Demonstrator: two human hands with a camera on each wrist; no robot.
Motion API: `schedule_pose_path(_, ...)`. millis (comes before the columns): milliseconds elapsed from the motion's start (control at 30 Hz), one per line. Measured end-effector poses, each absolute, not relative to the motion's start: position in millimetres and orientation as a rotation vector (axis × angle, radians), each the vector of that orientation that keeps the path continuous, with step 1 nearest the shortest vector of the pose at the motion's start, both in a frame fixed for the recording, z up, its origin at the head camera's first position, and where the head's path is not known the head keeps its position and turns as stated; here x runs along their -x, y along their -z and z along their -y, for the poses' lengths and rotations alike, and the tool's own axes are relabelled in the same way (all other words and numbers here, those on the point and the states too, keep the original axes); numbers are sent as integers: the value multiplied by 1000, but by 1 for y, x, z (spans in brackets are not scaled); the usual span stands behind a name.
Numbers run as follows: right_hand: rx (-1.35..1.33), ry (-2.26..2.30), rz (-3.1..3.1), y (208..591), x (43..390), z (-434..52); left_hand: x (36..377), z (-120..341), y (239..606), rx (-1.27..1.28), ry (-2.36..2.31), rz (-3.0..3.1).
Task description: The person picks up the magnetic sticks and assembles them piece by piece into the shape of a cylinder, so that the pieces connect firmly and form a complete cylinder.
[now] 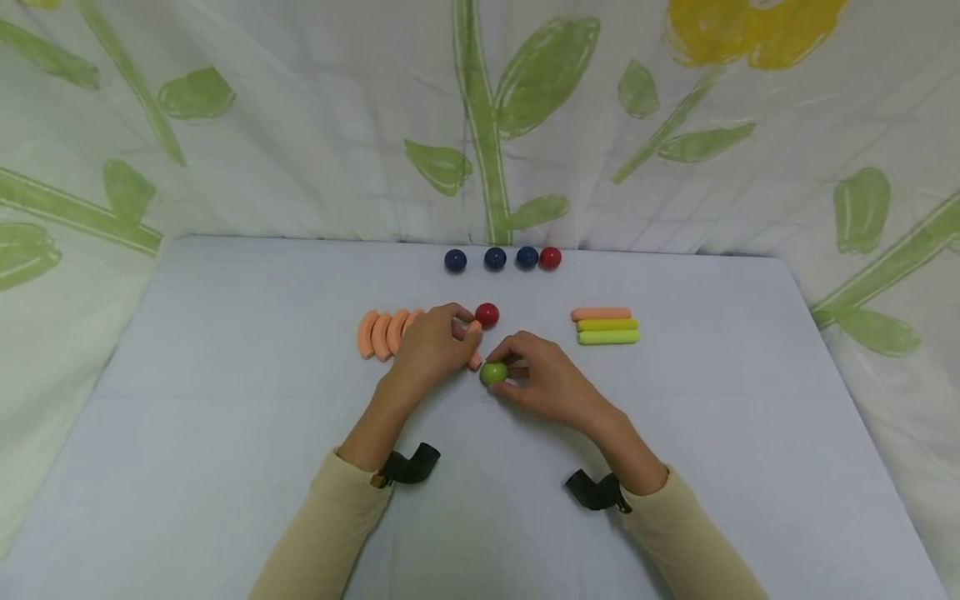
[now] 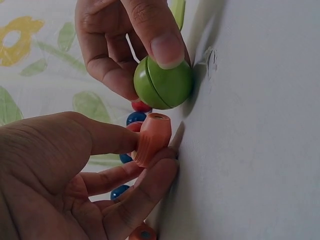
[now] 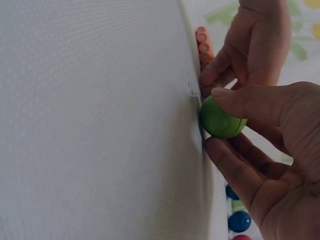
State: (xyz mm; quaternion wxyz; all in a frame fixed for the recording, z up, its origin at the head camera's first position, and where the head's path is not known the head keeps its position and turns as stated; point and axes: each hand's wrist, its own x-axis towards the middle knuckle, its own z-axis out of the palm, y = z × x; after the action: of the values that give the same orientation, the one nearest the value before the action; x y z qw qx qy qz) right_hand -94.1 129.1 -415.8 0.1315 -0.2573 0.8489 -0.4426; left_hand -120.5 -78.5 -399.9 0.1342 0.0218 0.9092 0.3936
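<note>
My left hand (image 1: 435,346) pinches a curved orange piece (image 2: 154,137) between thumb and fingers, close over the table. In my right hand (image 1: 551,379) is a green ball (image 1: 493,373), pinched between thumb and fingertips; a thin groove runs round it in the left wrist view. The ball sits right by the near end of the orange piece. Just beyond the left fingertips lies a red ball (image 1: 487,315). Several more curved orange pieces (image 1: 380,336) lie side by side left of the left hand, which partly covers the row.
Along the back edge of the white table (image 1: 225,467) stand three dark blue balls (image 1: 495,258) and another red ball (image 1: 551,258). To the right lie an orange stick (image 1: 602,314), a yellow stick (image 1: 607,325) and a yellow-green stick (image 1: 608,337). A painted curtain (image 1: 315,125) hangs behind.
</note>
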Motion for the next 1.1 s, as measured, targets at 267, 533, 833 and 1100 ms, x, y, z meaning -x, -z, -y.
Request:
schedule_pose_path(267,756,1287,-2465,415,96,-127,123,78,399,-63,-1126,-2647)
schedule_pose_path(533,761,1266,-2467,414,97,-131,123,78,399,-84,-1078,-2680)
schedule_pose_path(833,829,1296,-2468,416,95,-133,120,79,397,-122,-1011,-2733)
schedule_pose_path(1100,765,1148,-2599,414,95,-133,115,81,392,-113,-1035,-2760)
